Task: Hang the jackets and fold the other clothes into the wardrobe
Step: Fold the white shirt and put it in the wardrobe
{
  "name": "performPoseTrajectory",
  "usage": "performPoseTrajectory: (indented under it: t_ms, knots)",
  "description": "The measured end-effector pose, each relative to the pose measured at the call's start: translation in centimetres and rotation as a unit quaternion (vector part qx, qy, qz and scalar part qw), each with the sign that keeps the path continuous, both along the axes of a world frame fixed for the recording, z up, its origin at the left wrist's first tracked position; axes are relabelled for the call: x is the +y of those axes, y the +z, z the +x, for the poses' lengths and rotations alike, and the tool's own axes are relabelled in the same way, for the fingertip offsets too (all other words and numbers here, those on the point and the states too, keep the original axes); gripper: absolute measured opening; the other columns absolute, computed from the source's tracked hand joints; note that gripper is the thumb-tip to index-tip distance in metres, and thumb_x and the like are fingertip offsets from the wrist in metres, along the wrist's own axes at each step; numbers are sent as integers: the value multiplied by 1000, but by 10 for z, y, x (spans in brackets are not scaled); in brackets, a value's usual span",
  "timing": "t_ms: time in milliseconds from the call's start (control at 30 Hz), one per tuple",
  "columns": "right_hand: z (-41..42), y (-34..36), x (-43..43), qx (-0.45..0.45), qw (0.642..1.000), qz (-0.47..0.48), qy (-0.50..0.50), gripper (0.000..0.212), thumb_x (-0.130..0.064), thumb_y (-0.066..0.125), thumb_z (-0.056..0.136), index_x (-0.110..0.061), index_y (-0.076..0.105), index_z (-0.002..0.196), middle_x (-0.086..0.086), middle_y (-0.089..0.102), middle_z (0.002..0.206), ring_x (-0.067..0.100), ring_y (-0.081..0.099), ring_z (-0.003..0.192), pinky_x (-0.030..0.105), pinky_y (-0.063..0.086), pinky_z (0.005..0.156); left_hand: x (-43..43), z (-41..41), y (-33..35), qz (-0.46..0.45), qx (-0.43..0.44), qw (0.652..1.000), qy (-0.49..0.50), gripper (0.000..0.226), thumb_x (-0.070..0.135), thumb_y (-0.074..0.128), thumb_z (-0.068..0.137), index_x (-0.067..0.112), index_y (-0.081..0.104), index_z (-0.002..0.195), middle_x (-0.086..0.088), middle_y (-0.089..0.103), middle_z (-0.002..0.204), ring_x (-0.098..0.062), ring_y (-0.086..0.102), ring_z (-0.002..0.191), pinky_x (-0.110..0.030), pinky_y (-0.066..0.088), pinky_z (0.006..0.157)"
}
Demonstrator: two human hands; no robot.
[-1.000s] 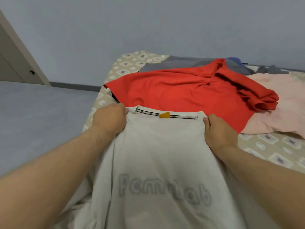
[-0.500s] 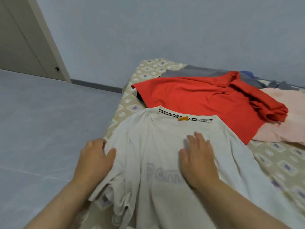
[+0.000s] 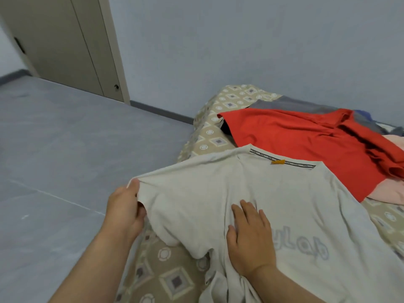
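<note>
A white T-shirt with faint lettering lies spread on the bed, its collar with an orange tag pointing away from me. My left hand pinches the end of its left sleeve and holds it stretched out past the bed's edge. Flat on the shirt's chest lies my right hand, fingers straight. Beyond the collar a red shirt is spread out, over a grey garment and a pink one.
The bed has a beige sheet with a diamond pattern. Grey floor lies to the left. Beige wardrobe doors stand at the far left against the blue-grey wall.
My left hand took hold of the bunched left sleeve and pulled it out straight to the left. My right hand stayed flat on the chest. The view swung left.
</note>
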State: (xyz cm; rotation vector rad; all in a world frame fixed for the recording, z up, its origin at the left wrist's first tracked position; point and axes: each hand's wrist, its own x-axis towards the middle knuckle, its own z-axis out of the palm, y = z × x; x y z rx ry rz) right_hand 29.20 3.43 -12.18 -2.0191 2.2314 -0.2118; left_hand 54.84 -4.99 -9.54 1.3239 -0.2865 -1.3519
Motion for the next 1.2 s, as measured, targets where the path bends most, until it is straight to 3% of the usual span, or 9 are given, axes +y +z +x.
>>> performPoseTrajectory:
  t_ms: [133, 300, 400, 567, 767, 900, 967, 1067, 1200]
  knots:
    - [2, -2, -1, -1, 1000, -4, -8, 60, -38, 34, 88, -16, 54, 140, 7, 48, 148, 25, 39, 141, 43, 17, 121, -17, 25, -6, -58, 93, 993, 39, 19, 12, 46, 103, 11, 62, 93, -6, 68, 86, -15, 68, 78, -27, 59, 72]
    - [2, -4, -1, 0, 1000, -20, -10, 64, -41, 27, 86, -15, 56, 137, 8, 50, 145, 26, 43, 138, 44, 21, 120, 12, 0, -30, 207, -40, 961, -177, 45, 54, 66, 85, 10, 58, 83, -7, 52, 76, -20, 51, 66, -32, 47, 63]
    - [2, -4, -1, -4, 1000, -20, -11, 62, -39, 29, 86, -15, 56, 137, 9, 50, 145, 26, 43, 138, 44, 20, 120, 23, -12, -26, 198, -5, 945, -260, 36, 37, 73, 84, 4, 67, 96, -9, 71, 81, -25, 67, 74, -32, 52, 68]
    - [1, -5, -1, -3, 1000, -22, -13, 57, -35, 38, 86, -15, 56, 136, 10, 51, 145, 27, 43, 138, 45, 20, 120, 28, -27, -10, 28, -103, 993, -45, 47, -13, 59, 84, 20, 52, 116, 2, 63, 104, -19, 66, 89, -35, 55, 70]
    - [2, -5, -1, -4, 1000, -18, -10, 68, -43, 22, 85, -15, 54, 138, 8, 47, 148, 25, 39, 140, 42, 15, 122, 25, 10, -5, 15, -89, 989, 116, 60, -18, 54, 81, 17, 50, 129, -11, 59, 119, -25, 63, 100, -34, 54, 81]
    - [2, -6, -1, -12, 1000, -24, -11, 64, -41, 26, 86, -14, 54, 137, 9, 48, 147, 26, 40, 139, 42, 16, 121, 42, 11, -14, 207, 65, 975, 45, 17, 4, 57, 90, -4, 52, 104, -20, 55, 93, -27, 56, 65, -26, 53, 50]
    - [2, -7, -1, -15, 1000, -23, -13, 60, -38, 32, 87, -15, 54, 138, 8, 48, 147, 26, 39, 139, 42, 16, 121, 48, 5, -12, 253, 142, 955, -64, 26, 21, 60, 90, -3, 56, 100, -17, 61, 77, -28, 59, 55, -30, 53, 51]
    - [2, -7, -1, -17, 1000, -22, -12, 57, -36, 38, 87, -15, 53, 139, 8, 47, 148, 25, 38, 140, 41, 15, 122, 46, -6, -7, 181, 120, 969, -115, 19, 11, 61, 90, 1, 66, 106, -15, 74, 85, -26, 71, 69, -34, 56, 63]
    - [0, -11, -2, -12, 1000, -25, -9, 59, -38, 33, 87, -16, 52, 139, 7, 46, 149, 24, 37, 141, 40, 13, 122, 42, -6, -13, 60, 130, 989, -41, 43, -13, 49, 91, 8, 50, 129, -18, 60, 126, -30, 64, 110, -40, 53, 91]
